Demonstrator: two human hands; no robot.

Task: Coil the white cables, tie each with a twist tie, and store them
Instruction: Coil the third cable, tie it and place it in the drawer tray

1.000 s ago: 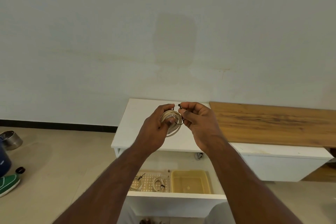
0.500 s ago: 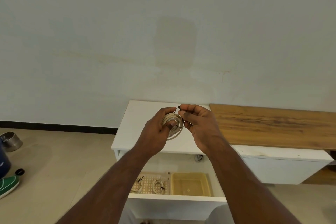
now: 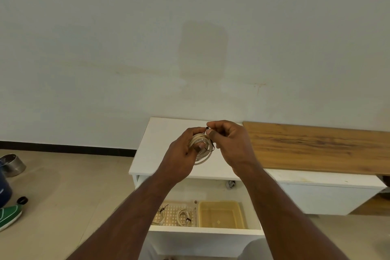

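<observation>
My right hand [image 3: 229,145] has pinched the twist tie [image 3: 211,147] tighter around the white cable coil [image 3: 201,150] my left hand [image 3: 183,155] grips; tying nearly done.

Two bare forearms reach forward from the bottom edge and converge at the centre. The left hand [image 3: 182,154] curls its fingers and thumb in a grip, back of the hand facing the camera. The right hand [image 3: 229,143] sits just beside it, thumb and forefinger pinched together.
</observation>
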